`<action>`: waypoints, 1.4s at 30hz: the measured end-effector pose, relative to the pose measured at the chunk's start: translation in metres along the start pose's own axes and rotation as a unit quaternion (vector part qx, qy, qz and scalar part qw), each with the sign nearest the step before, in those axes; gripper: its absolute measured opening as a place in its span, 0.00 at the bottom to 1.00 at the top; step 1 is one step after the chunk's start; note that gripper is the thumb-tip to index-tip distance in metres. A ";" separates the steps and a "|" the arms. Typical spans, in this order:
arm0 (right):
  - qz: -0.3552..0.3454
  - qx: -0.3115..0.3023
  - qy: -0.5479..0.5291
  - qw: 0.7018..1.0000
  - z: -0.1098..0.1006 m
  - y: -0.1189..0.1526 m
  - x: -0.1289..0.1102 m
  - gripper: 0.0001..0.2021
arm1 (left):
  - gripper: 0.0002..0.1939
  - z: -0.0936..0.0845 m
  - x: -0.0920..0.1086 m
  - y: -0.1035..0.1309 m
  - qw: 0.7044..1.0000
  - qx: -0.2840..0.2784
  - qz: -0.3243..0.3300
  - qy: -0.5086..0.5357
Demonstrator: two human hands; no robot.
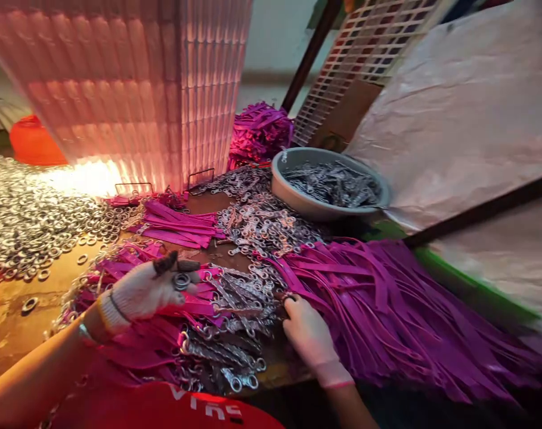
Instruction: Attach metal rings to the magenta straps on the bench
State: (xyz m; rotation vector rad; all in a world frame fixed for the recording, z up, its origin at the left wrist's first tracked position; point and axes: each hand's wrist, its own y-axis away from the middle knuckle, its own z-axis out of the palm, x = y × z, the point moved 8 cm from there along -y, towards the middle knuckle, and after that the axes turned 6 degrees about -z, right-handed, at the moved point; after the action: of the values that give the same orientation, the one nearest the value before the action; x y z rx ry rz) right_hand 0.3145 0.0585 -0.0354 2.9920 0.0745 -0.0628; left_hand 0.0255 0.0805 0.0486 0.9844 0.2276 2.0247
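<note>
My left hand (148, 289), in a pale glove with dark fingertips, is turned partly palm up over the pile. A few metal rings (181, 281) rest in its curled fingers. My right hand (309, 333), also gloved, has its fingers closed at the near ends of long purple straps (378, 304); what its fingertips pinch is mostly hidden. Between both hands lie silver metal clasps (235, 292), with rings and shorter purple strips (149, 351) joined to several of them.
Loose rings (24, 220) are heaped at left under a bright light. A grey basin (306, 202) of metal pieces stands behind more loose clasps (262, 220). Clear corrugated panels (132, 89) rise at the back, near a purple bundle (262, 131). A dark bar (480, 208) slants at right.
</note>
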 end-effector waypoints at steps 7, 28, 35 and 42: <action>0.003 0.183 -0.134 0.974 -0.020 0.007 0.015 0.16 | 0.14 0.002 -0.009 -0.001 0.984 0.051 0.072 -0.153; -0.214 0.181 -0.123 0.952 -0.098 0.021 -0.192 0.03 | 0.11 -0.007 -0.008 0.015 0.934 0.161 0.212 -0.240; -0.135 0.157 -0.325 0.923 -0.096 0.002 -0.152 0.08 | 0.06 0.022 0.036 -0.037 0.898 0.125 0.195 -0.375; -0.141 0.206 -0.439 0.863 -0.084 0.000 -0.125 0.12 | 0.16 0.021 0.102 -0.132 0.829 0.146 0.167 -0.513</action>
State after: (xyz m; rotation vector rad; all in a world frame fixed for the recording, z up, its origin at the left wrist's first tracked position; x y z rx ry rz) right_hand 0.1929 0.0648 0.0530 2.9678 0.4293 -1.6219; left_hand 0.0885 0.2368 0.0560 2.2818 -0.2496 1.4681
